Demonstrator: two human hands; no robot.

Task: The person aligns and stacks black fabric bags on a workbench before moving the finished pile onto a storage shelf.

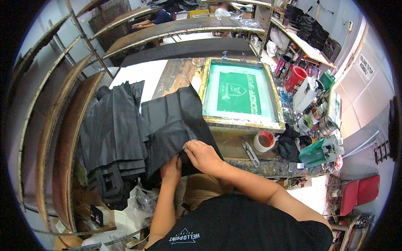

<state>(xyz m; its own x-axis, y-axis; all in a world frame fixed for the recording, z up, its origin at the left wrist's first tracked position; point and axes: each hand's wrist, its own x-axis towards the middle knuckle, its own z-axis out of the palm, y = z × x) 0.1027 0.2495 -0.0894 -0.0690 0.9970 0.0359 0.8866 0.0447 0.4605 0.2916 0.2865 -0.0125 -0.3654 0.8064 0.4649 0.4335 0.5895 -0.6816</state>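
Cloth (173,115) | right hand (202,155) pinching edge | left hand (171,169) partly hidden

Your fisheye view looks down and forward from your head, close above your fingers (194,147), across the bench (178,72) to the far shelves (184,29).

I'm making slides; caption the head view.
Left hand and right hand hold a black fabric bag between stacked bags and a framed printing screen.

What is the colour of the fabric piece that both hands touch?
The fabric piece is black, best seen in the head view.
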